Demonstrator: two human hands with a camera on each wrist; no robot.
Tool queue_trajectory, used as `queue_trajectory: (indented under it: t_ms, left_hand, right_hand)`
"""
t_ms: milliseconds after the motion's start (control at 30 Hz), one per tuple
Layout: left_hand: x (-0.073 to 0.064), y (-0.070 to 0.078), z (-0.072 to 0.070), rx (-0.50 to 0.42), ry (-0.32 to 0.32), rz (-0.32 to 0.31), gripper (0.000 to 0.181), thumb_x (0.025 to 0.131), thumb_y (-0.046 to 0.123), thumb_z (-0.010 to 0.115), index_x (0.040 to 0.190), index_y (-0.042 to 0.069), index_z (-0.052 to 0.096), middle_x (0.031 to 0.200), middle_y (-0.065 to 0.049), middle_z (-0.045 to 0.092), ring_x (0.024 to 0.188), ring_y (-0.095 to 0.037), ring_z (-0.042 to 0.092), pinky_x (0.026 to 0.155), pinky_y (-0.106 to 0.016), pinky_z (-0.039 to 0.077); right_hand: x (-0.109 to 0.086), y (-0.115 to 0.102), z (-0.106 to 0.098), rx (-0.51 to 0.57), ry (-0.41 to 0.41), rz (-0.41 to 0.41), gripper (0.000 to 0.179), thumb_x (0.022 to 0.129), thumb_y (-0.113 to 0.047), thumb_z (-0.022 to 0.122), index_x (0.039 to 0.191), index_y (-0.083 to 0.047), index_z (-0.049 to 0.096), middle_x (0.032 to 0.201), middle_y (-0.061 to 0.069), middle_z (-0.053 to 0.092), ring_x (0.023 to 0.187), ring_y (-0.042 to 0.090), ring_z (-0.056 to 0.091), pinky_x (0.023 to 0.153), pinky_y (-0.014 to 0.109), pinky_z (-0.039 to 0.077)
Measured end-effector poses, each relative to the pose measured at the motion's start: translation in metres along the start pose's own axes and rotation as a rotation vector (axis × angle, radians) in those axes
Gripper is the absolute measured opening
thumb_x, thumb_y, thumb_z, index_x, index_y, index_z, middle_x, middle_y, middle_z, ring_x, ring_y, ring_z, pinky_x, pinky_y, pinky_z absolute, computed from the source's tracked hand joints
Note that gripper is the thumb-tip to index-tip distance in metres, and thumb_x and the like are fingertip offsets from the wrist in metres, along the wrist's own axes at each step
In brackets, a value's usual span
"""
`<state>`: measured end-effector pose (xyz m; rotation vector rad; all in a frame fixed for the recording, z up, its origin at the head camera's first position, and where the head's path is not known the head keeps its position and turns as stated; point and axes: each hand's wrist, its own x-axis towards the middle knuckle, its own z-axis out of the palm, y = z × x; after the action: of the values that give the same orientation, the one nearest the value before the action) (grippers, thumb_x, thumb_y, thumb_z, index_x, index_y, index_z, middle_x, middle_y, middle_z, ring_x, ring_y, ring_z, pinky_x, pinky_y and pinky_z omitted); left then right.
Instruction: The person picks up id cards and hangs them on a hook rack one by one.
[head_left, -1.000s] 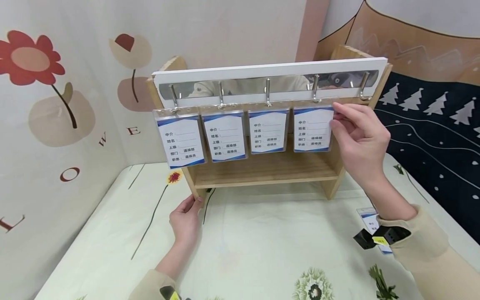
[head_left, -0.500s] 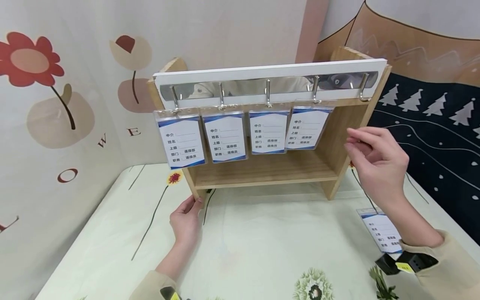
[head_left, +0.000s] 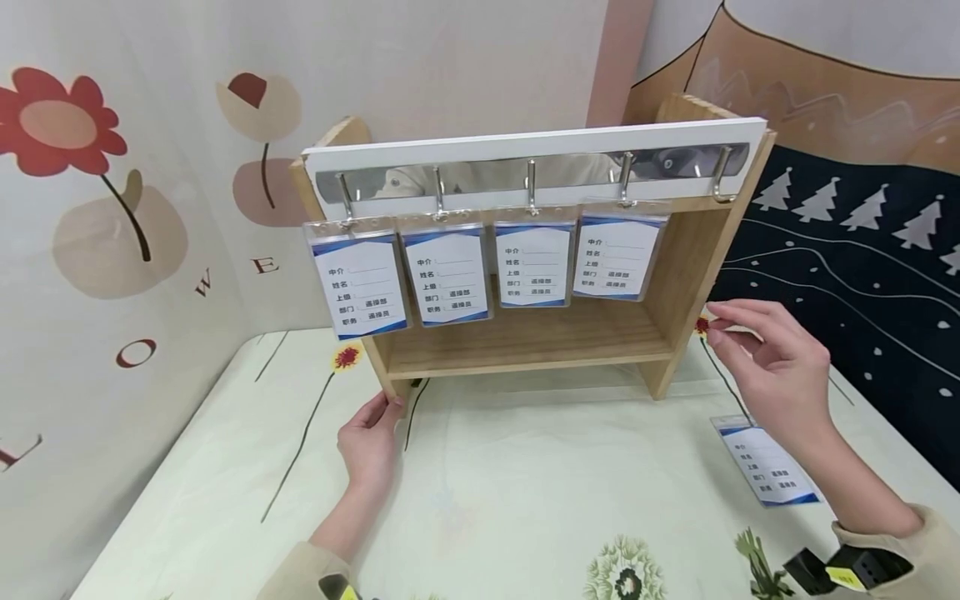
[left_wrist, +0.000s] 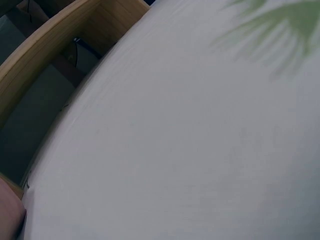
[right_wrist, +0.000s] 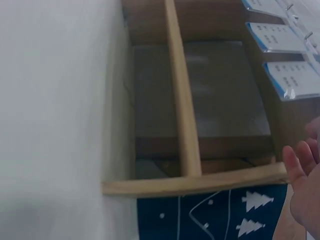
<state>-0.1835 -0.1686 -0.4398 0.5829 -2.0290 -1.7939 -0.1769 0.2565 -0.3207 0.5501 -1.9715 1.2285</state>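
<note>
Four-hook detail aside, several clear badge holders with white and blue cards hang in a row from metal hooks on a white rail [head_left: 525, 148] fixed to a wooden shelf [head_left: 517, 354]. The rightmost hanging badge holder [head_left: 617, 257] is on the fourth hook from the left, and the far-right hook [head_left: 722, 173] bears nothing. With my left hand [head_left: 371, 442] I grip the foot of the shelf's left side panel. My right hand [head_left: 780, 367] is in the air right of the shelf, fingers loosely bent and holding nothing. Below it another badge holder [head_left: 765, 462] lies on the table, partly hidden by my forearm.
A pale flowered cloth covers the table [head_left: 517, 483]. Behind stands a light curtain [head_left: 450, 58] with printed flowers; a dark printed cloth [head_left: 847, 275] with trees is at the right.
My right hand has let go of the rightmost hanging badge holder and moved right and down. That badge holder swung left, then back to nearly straight. My left hand stays put.
</note>
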Motion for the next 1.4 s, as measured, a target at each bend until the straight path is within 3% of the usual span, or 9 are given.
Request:
queue_trajectory:
  t_ms: [133,500,867,1067,1233,1300,1400]
  left_hand:
    - [0.0,0.0,0.001,0.006,0.002,0.001,0.037,0.099,0.019,0.07,0.131,0.001,0.069,0.125,-0.021,0.069,0.109,-0.021,0.069,0.08,-0.01,0.052]
    - [-0.001,0.0,0.001,-0.005,-0.006,0.008,0.038,0.099,0.019,0.07,0.132,0.0,0.068,0.126,-0.022,0.068,0.108,-0.019,0.069,0.08,-0.01,0.052]
    - [0.0,0.0,0.0,0.004,-0.001,-0.003,0.039,0.099,0.022,0.07,0.132,0.002,0.068,0.127,-0.021,0.068,0.109,-0.021,0.069,0.081,-0.01,0.052]
    - [0.0,0.0,0.0,0.003,0.002,-0.005,0.039,0.099,0.021,0.07,0.133,0.003,0.068,0.127,-0.02,0.068,0.112,-0.023,0.068,0.087,-0.017,0.053]
    - [-0.001,0.0,0.0,0.004,0.0,0.005,0.039,0.099,0.021,0.07,0.133,0.002,0.068,0.127,-0.021,0.068,0.11,-0.022,0.068,0.086,-0.014,0.052]
    - [-0.001,0.0,0.0,0.005,0.001,0.008,0.039,0.099,0.021,0.07,0.133,0.002,0.068,0.127,-0.021,0.068,0.11,-0.021,0.068,0.084,-0.013,0.052]
    - [0.0,-0.001,0.001,0.006,0.005,0.009,0.039,0.099,0.02,0.07,0.133,0.002,0.068,0.126,-0.021,0.068,0.108,-0.019,0.069,0.082,-0.011,0.052]
  right_hand:
    - [-0.01,0.007,-0.008,0.008,-0.083,0.045,0.039,0.083,0.029,0.064,0.118,0.014,0.069,0.116,-0.006,0.066,0.098,0.007,0.062,0.085,0.01,0.051]
    - [-0.035,0.035,-0.037,-0.119,-0.362,0.139,0.046,0.088,0.015,0.071,0.131,0.002,0.065,0.117,-0.022,0.064,0.097,-0.004,0.06,0.08,0.007,0.049]
    - [-0.055,0.056,-0.059,-0.176,-0.442,0.215,0.043,0.09,0.009,0.073,0.132,0.001,0.065,0.117,-0.025,0.064,0.094,-0.007,0.061,0.077,0.008,0.051]
    - [-0.062,0.073,-0.073,-0.196,-0.498,0.286,0.042,0.092,0.005,0.072,0.133,0.003,0.062,0.118,-0.028,0.062,0.096,-0.009,0.059,0.075,0.009,0.052]
    - [-0.067,0.087,-0.082,-0.24,-0.544,0.351,0.044,0.091,0.003,0.074,0.133,0.007,0.061,0.117,-0.033,0.058,0.094,-0.01,0.058,0.074,0.01,0.052]
    - [-0.068,0.091,-0.083,-0.26,-0.564,0.376,0.046,0.09,0.003,0.076,0.133,0.009,0.061,0.12,-0.022,0.063,0.093,-0.009,0.058,0.074,0.011,0.052]
    - [-0.069,0.095,-0.086,-0.304,-0.594,0.41,0.048,0.089,-0.001,0.078,0.132,0.008,0.061,0.124,0.005,0.068,0.092,-0.01,0.056,0.073,0.012,0.052]
